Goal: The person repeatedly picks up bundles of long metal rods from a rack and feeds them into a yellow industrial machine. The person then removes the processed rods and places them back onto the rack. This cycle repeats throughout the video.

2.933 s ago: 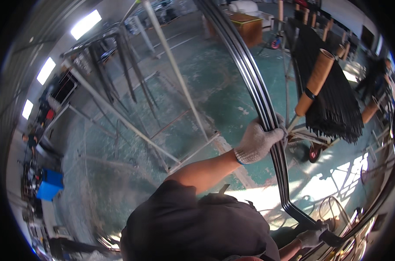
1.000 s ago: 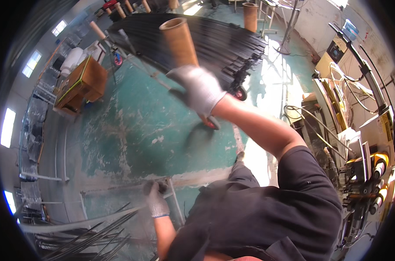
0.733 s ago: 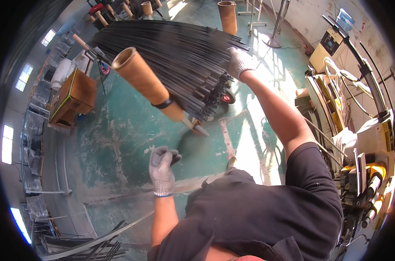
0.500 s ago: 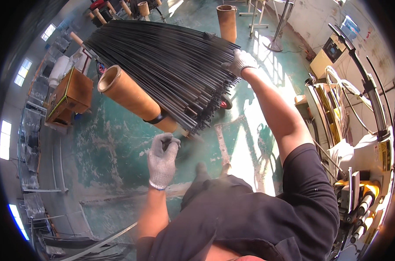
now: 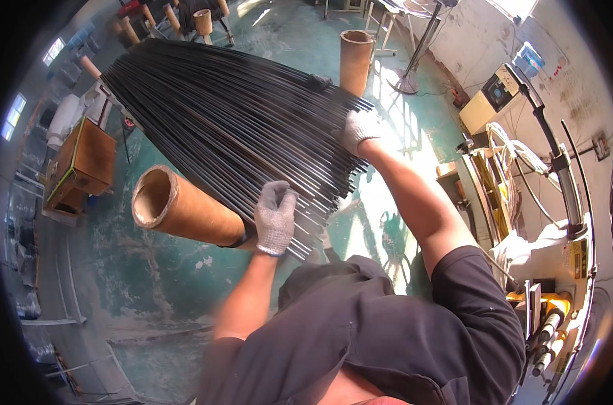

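A wide fan of long thin black rods (image 5: 245, 128) stretches from the far left toward me, its uneven ends nearest my body. My right hand (image 5: 362, 131), in a pale knit glove, is closed at the right edge of the rods near their ends. My left hand (image 5: 276, 217), gloved alike, is at the near left rods. Its fingers are curled together, and whatever they may hold is hidden. Beside it a thick brown cardboard tube (image 5: 195, 206) with a dark band slants up along the left edge. Another brown tube (image 5: 355, 64) rises beyond my right hand.
A brown wooden box (image 5: 83, 162) stands at the left. On the right are a cream machine (image 5: 489, 98), coiled pale hose (image 5: 516, 152) and a tall dark metal post (image 5: 556, 148). A stand with a round base (image 5: 404, 82) is at the back right. Green worn floor (image 5: 164, 297) surrounds the rods.
My left hand has moved up and right, from below the left tube to the rods. My right hand stays at the right edge. The view has shifted, and the rod ends appear closer to me.
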A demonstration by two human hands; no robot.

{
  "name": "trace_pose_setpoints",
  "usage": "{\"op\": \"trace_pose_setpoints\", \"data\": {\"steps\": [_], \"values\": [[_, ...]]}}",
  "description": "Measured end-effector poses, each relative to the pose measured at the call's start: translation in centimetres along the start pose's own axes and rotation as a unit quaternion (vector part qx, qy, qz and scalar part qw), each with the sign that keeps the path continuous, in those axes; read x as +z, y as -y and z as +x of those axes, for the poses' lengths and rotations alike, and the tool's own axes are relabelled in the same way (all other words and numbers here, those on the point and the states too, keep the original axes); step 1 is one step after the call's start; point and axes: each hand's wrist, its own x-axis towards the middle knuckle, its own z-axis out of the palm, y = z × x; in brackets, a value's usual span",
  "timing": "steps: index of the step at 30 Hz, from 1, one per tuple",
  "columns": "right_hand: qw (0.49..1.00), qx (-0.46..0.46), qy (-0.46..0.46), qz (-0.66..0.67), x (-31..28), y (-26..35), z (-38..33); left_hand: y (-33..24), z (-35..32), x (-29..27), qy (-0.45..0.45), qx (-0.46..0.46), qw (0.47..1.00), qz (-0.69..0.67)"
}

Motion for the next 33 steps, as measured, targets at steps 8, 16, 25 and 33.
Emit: {"op": "trace_pose_setpoints", "data": {"steps": [8,16,25,33], "values": [[0.994,-0.106,-0.001,-0.023,-0.6,0.2,1.5,0.3,2.5,-0.4,0.019,0.017,0.997,0.074],[0.979,-0.18,0.084,-0.052,-2.5,1.4,3.7,0.3,1.9,-0.4,-0.003,0.022,0.996,0.089],[0.92,-0.143,0.289,0.223,-2.5,0.7,5.4,0.7,2.0,-0.1,-0.028,0.023,0.997,0.061],[0.926,-0.135,0.275,0.219,-3.0,0.7,4.6,0.3,1.9,0.0,-0.029,0.019,0.997,0.067]]}}
